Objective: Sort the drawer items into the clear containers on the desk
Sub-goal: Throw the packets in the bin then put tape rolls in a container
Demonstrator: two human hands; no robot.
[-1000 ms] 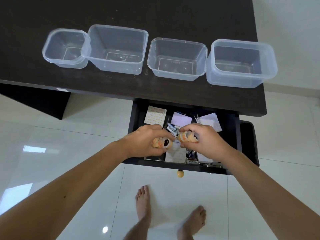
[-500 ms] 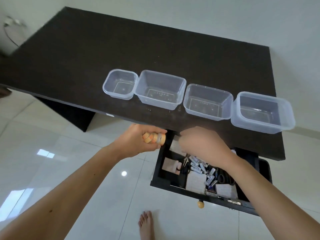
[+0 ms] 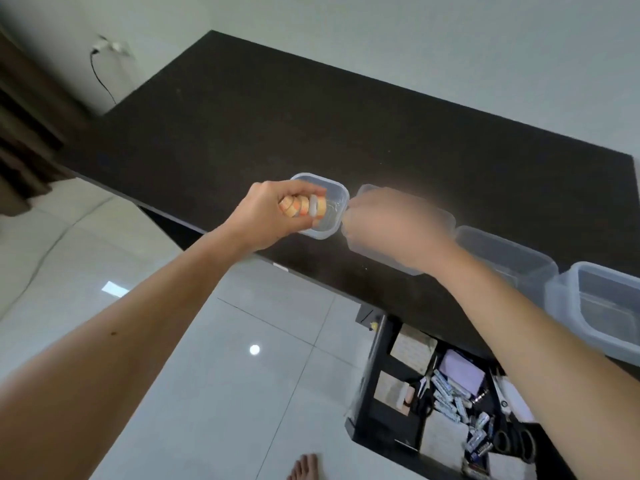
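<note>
Head cam, looking down over the dark tabletop with the row of 4 clear containers along its near edge. Using the smallest container as the landmark, since it sits at the left end of that row.

The left hand is hovering right over the near-left side of the small container, fingers clenched around a bunch of small tape rolls — mostly orange-patterned, with 1 whitish ring in the stack. The rolls are up in the air above the container's rim, not inside it.

The right hand is just to the right of the small container, over the second container, and it's motion-blurred — I can't tell if its fingers are holding anything or just curled. It covers most of that second container.

Further right of the small container come the third container and then the fourth container, which runs out toward the frame's right edge. Both look bare inside as far as I can see.

Below and to the right of the small container, under the tabletop edge, the drawer hangs open. Inside there's a scatter of batteries, a pair of black-handled scissors, a purple pad and some pale paper pieces.

Under it all is glossy white tile floor, with a bare foot poking in at the bottom edge.
</note>
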